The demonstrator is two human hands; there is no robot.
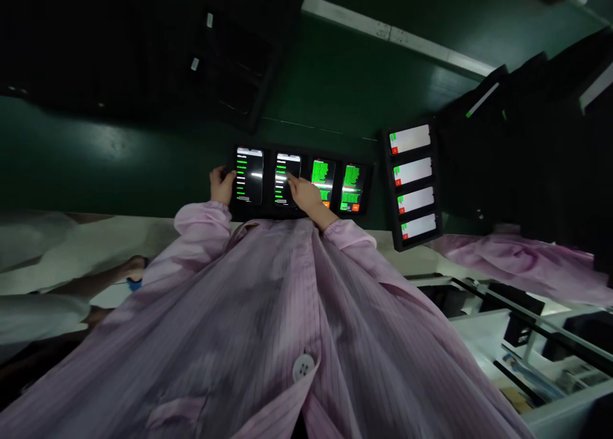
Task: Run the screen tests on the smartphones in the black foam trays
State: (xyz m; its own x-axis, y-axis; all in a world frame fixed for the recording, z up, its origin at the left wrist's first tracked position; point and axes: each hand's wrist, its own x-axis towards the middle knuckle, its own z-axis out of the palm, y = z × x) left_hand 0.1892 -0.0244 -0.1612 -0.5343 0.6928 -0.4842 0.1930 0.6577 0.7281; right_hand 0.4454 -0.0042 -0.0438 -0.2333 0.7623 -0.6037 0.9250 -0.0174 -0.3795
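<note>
Several lit phones lie in a row in a black tray [306, 153] at the table's front edge. My left hand [222, 184] rests at the left end of the tray, thumb against its edge beside the leftmost phone [249, 176]; its fingers are curled round that edge. My right hand [304, 193] reaches over the second phone [282, 182], with its index finger on or just above the screen and the other fingers folded. Both these screens are dark with green and white lines. The third phone [323, 172] and fourth phone [353, 185] show green text and orange buttons.
Right of my hands, a second black tray [397, 217] holds several phones with white screens. Dark trays [268, 75] stand at the back left on the green table [330, 75]. Grey-white bins [483, 327] with dark items are below right. Pink fabric [522, 260] is at the right.
</note>
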